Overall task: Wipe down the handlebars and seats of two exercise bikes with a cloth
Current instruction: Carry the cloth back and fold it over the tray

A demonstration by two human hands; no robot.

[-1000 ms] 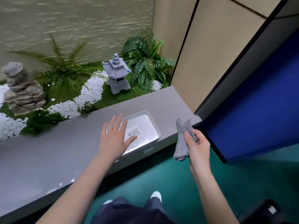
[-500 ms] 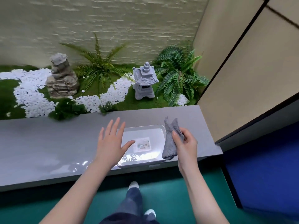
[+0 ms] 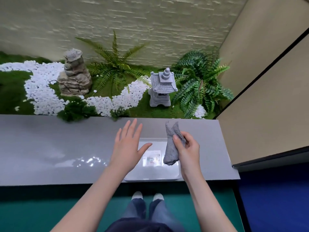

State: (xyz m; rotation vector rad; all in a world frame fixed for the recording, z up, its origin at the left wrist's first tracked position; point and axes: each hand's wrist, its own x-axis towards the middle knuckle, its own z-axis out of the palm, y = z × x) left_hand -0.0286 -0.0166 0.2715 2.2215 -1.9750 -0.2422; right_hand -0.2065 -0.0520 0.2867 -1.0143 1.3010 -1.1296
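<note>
A folded grey cloth (image 3: 170, 148) hangs upright from my right hand (image 3: 188, 149), which pinches it by thumb and fingers above a shallow white tray (image 3: 155, 175). My left hand (image 3: 127, 145) hovers flat with straight, spread fingers over the tray's left part. The tray lies on a grey ledge (image 3: 50, 148) and has a small printed label inside it. No exercise bike is in view.
Behind the ledge lies a decorative garden with white pebbles (image 3: 43, 91), a rock stack (image 3: 74, 74), ferns (image 3: 199, 84) and a stone lantern (image 3: 161, 87). A beige partition (image 3: 267, 97) and a blue panel (image 3: 275, 198) stand at the right. Green floor lies under my feet.
The view has swung left and squared up to the ledge. My right hand has carried the cloth from beyond the tray's right end to above the tray. My left hand stays spread over it.
</note>
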